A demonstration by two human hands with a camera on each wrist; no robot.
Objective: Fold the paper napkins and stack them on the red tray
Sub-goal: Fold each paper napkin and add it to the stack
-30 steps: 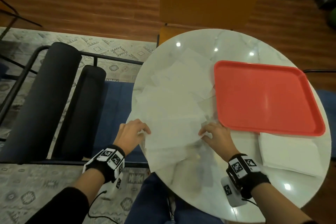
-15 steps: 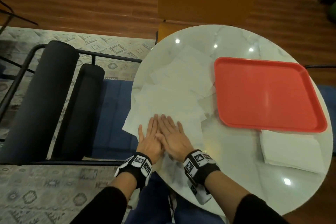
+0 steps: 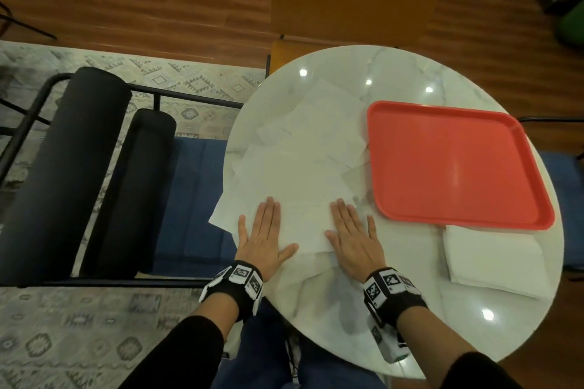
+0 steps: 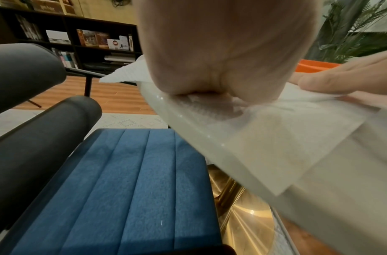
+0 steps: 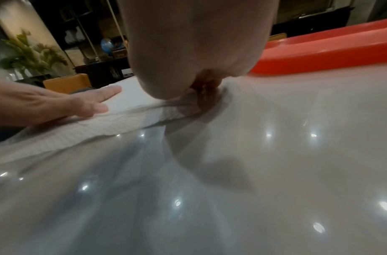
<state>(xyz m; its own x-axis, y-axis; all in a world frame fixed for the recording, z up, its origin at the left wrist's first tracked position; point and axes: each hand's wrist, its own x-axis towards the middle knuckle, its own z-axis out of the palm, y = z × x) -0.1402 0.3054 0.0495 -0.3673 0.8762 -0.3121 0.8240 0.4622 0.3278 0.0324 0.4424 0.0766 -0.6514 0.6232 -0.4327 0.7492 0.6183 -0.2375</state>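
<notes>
Left hand (image 3: 266, 238): palm down, flat on the near napkin (image 3: 305, 224) at its left end; fingers (image 3: 271, 215) straight and held together, thumb spread toward the right.

Right hand (image 3: 355, 238): palm down, flat on the same napkin's right end, partly on the bare desk (image 3: 410, 319); fingers straight, slightly fanned. The two hands lie well apart, with napkin showing between them.

Napkins: white paper, thin, with a fine embossed grain. A loose overlapping spread (image 3: 316, 136) covers the left half of the desk; the count cannot be told. One neat folded stack (image 3: 496, 262) lies at the near right, just beside the tray.

Tray (image 3: 458, 164): one, red plastic, rectangular with rounded corners and raised rim, on the right; nothing lies in it.

Desk: one, round, glossy white marble-look top.
</notes>
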